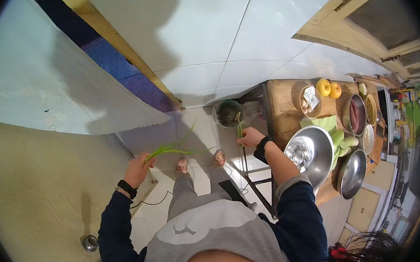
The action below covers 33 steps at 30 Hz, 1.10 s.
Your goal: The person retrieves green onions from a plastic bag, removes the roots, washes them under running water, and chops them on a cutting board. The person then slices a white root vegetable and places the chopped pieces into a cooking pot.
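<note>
Long green scallion leaves [170, 149] stick out of my left hand [137, 170], which is closed around them in front of my left leg. My right hand [251, 137] grips a smaller bit of scallion [239, 128] whose pale end points up toward the bin. Just beyond that hand, a round waste bin [228, 115] with a dark inside stands on the tiled floor against the wall. A wide steel basin [311, 155] sits at the table's near edge, beside my right forearm.
The wooden table [281, 94] on the right carries a bowl with a white packet [310, 98], two yellow fruits [329, 88], green vegetables [342, 143], a pot [354, 114] and a steel pan [351, 174]. A white door [31, 60] edges the left. A cord [156, 202] crosses the floor.
</note>
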{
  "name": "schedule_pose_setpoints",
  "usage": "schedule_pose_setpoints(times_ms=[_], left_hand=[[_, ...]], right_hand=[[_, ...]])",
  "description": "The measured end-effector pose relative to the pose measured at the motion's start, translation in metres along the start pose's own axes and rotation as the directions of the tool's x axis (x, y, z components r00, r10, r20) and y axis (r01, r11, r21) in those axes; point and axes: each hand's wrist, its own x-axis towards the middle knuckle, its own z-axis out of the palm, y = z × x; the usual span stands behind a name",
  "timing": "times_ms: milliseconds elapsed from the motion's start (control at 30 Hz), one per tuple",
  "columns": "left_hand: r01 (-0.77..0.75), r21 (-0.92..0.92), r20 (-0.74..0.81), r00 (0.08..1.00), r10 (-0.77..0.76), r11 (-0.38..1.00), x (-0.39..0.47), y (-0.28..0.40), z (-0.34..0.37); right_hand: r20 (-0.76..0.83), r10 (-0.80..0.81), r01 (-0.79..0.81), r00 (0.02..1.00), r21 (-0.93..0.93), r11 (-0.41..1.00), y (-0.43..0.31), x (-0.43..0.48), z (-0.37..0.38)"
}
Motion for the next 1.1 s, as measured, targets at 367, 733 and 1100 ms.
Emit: schedule_pose_setpoints(times_ms=[367, 733, 1100], left_hand=[[0.139, -0.255, -0.181, 0.965, -0.188, 0.957, 0.032, 0.04, 0.024], [0.038, -0.896, 0.048, 0.999, 0.012, 0.442, 0.053, 0.126, 0.019], [0.019, -0.924, 0.107, 0.972, 0.21, 0.383, 0.029, 0.151, 0.002]], right_hand=[[-0.504, 0.014, -0.106, 0.863, -0.154, 0.982, 0.027, 0.098, -0.009], [-0.145, -0.44, 0.439, 0.886, 0.565, 0.698, -0.101, -0.082, 0.021], [-0.49, -0.531, 0.562, 0.691, -0.098, 0.822, -0.166, -0.184, 0.086]])
